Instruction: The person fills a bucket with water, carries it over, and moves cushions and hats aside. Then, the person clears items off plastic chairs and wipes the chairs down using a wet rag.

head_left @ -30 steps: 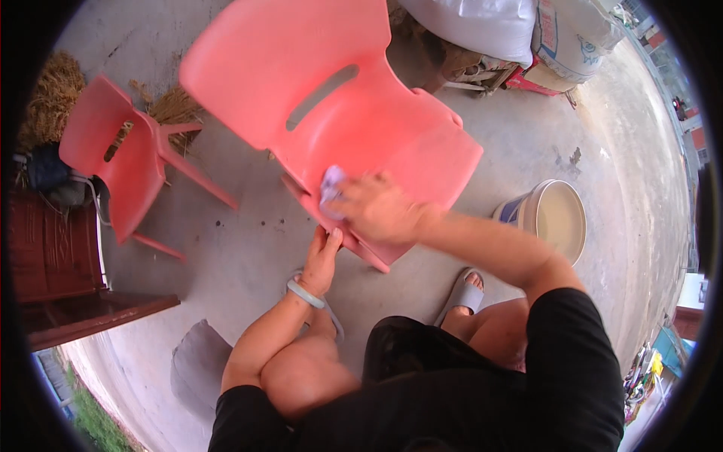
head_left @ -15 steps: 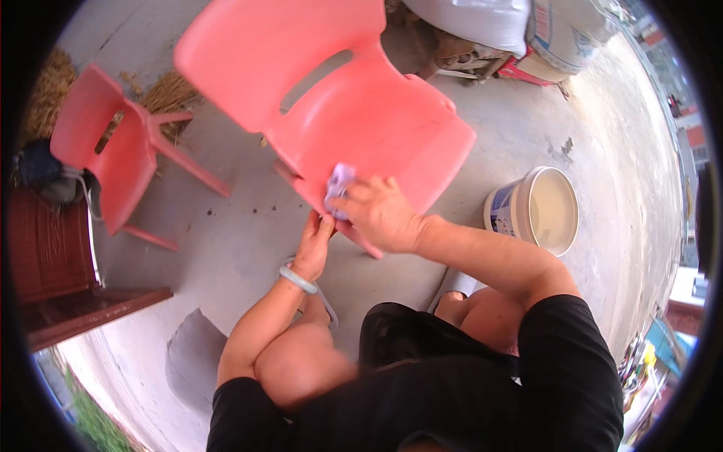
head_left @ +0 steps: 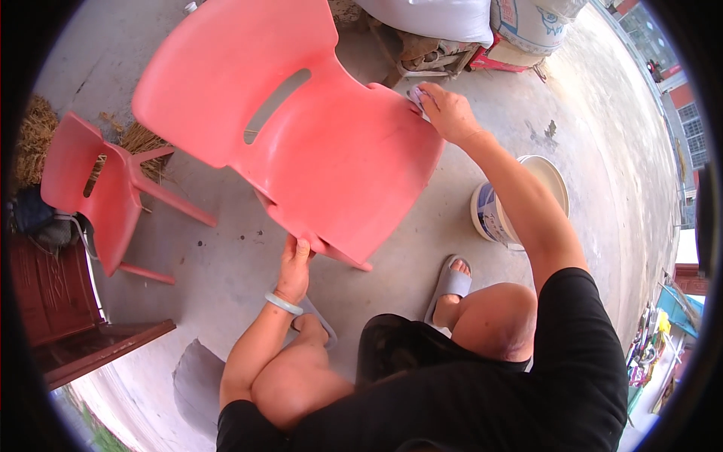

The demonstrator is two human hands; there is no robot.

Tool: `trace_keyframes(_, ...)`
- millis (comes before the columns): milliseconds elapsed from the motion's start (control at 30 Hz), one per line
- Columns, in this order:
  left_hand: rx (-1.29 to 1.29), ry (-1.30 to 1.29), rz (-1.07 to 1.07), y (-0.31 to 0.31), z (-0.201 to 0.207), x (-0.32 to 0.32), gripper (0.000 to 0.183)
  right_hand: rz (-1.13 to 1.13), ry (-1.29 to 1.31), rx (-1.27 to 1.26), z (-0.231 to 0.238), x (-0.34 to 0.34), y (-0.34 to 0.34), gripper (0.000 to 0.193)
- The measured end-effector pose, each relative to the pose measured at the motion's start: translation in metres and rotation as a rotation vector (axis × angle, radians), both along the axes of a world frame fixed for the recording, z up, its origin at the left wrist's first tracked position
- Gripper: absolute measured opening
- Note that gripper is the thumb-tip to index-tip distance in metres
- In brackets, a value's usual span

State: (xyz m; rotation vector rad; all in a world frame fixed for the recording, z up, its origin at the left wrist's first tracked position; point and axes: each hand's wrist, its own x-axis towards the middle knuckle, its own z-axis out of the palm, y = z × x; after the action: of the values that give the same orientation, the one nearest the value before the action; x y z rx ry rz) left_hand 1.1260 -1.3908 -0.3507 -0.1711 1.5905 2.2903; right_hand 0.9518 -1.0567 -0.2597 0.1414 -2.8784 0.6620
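A red plastic chair (head_left: 331, 158) stands before me, its slotted backrest toward the far left. My left hand (head_left: 294, 264) grips the near left edge of the seat, thumb on top and the other fingers mostly hidden beneath. At the seat's far right edge, my right hand (head_left: 449, 111) presses a pale purple cloth (head_left: 418, 96) against the rim; the cloth is largely covered by the fingers.
To the right stands a cream bucket (head_left: 482, 215), partly behind my right forearm. A second red chair (head_left: 113, 188) is at the left, near straw (head_left: 34, 143) and dark red wooden furniture (head_left: 56, 294). White sacks (head_left: 444, 19) lie at the back.
My right hand has carried the cloth from the seat's near left edge to its far right edge. My left hand still holds the near edge. The view has shifted slightly.
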Motion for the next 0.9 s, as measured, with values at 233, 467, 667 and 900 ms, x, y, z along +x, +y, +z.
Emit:
trace_keyframes(233, 0.036, -0.016, 0.04, 0.003, -0.009, -0.001, 0.06, 0.231, -0.061, 0.186, -0.01, -0.077, -0.061, 0.027)
trace_keyframes(467, -0.007, -0.021, 0.03, 0.002, 0.003, 0.001, 0.061, 0.337, -0.083, 0.403, -0.015, -0.054, -0.034, 0.031)
trace_keyframes(667, -0.002, -0.021, 0.046, 0.002, 0.004, -0.001, 0.059, 0.222, -0.173, 0.425, 0.003, 0.03, 0.004, 0.028)
trace_keyframes(900, 0.019, -0.032, 0.025, 0.003, 0.004, -0.004, 0.057, 0.342, -0.025, 0.659, -0.004, 0.084, -0.018, 0.023)
